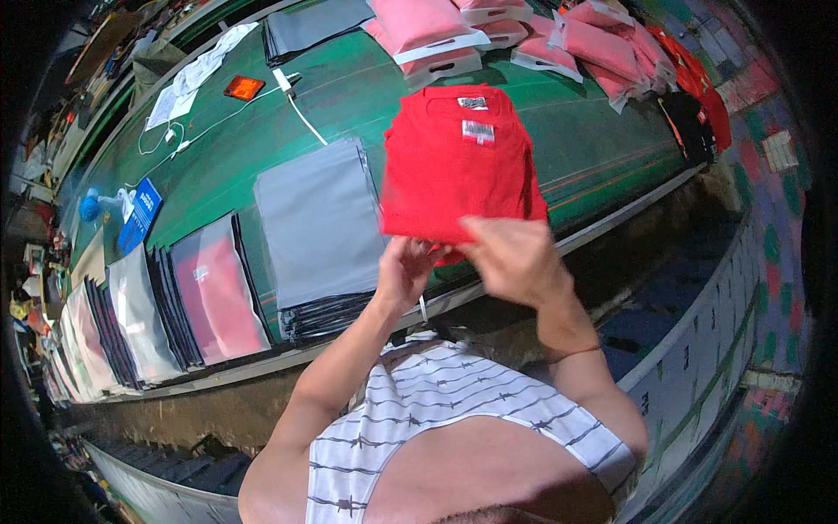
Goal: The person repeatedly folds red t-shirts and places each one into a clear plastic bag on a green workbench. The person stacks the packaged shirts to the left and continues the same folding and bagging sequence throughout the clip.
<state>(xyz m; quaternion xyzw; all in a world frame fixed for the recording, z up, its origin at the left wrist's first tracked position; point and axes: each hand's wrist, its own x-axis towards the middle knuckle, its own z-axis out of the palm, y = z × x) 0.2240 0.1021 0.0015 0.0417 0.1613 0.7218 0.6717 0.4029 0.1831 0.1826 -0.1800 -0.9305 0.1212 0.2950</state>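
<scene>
A folded red knit garment (458, 170) lies before me at the table's near edge, its neckline pointing away. One small label shows inside the neck and a white sticker with printing sits just below it. My left hand (407, 270) grips the lower folded edge, with its fingers partly hidden under the cloth. At the same edge, farther right, my right hand (514, 259) is blurred. Its fingertips meet the garment's lower right part, but how they close there is unclear. Some red cloth also hangs below the fold between both hands.
Left of the garment is a stack of grey plastic bags (321, 223). Filled bags (219, 295) stand along the left edge. Pink bagged garments (425, 33) are piled at the back. A white cable with a power strip (283, 80) crosses the green table (216, 150).
</scene>
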